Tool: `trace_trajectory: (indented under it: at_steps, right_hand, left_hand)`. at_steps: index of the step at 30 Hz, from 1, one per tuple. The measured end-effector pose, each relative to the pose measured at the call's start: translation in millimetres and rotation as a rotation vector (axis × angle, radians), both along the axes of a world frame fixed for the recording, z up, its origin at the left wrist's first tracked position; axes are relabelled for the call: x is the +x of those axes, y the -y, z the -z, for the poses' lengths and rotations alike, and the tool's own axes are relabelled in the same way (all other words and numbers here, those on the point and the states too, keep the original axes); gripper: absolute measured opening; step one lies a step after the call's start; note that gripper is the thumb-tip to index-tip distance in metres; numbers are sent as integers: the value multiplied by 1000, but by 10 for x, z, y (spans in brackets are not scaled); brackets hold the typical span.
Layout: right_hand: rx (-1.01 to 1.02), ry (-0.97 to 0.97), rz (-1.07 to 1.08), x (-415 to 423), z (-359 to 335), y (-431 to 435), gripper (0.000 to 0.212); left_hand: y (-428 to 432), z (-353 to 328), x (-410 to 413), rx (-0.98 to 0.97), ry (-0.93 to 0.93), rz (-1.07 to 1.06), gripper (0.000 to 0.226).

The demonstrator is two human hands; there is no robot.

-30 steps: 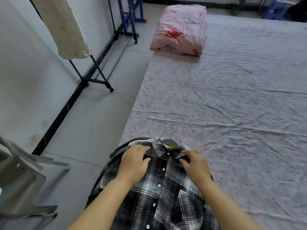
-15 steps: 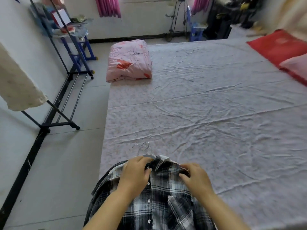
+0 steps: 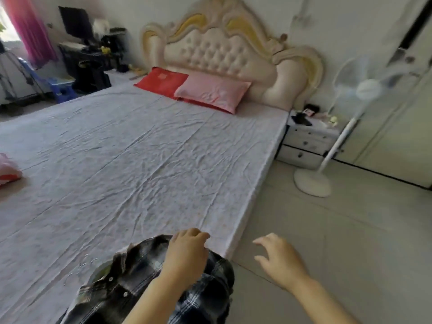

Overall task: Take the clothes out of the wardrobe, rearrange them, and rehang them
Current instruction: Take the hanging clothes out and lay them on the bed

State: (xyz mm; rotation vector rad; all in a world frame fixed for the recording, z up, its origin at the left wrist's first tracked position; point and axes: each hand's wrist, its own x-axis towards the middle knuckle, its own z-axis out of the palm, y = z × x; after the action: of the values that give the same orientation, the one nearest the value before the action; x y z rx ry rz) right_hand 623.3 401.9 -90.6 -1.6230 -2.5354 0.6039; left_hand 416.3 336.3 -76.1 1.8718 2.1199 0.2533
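Observation:
A black-and-white plaid shirt (image 3: pixel 131 284) lies on the near corner of the bed (image 3: pixel 140 160), collar toward the left. A grey hanger (image 3: pixel 102 270) shows inside the collar, and its wire hooks are a faint blur on the sheet. My left hand (image 3: pixel 187 251) lies on the shirt's shoulder, fingers curled over the fabric at the bed edge. My right hand (image 3: pixel 278 258) hovers over the floor to the right of the bed, fingers spread, holding nothing. The shirt's lower part is cut off by the frame.
Red and pink pillows (image 3: pixel 210 92) lie by the padded headboard. A white nightstand (image 3: pixel 306 141) and a standing fan (image 3: pixel 313 181) are right of the bed, with pale wardrobe doors (image 3: pixel 397 136) behind. A folded pink quilt (image 3: pixel 7 169) peeks in at the left edge.
The view has swung right, from the clothes rack to the headboard side. My right hand has let go of the collar and moved out over the floor. My left hand has shifted to the shirt's shoulder.

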Motion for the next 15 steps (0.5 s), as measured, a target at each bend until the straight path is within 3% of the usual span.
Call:
trace_trajectory:
  at_steps: [8, 15]
  right_hand:
    - [136, 59, 559, 2212, -430, 1157, 39]
    - [188, 100, 1010, 3983, -777, 2793, 41]
  left_hand:
    - [-123, -287, 2099, 94, 23, 590, 38]
    - [596, -491, 4324, 178, 106, 1035, 37]
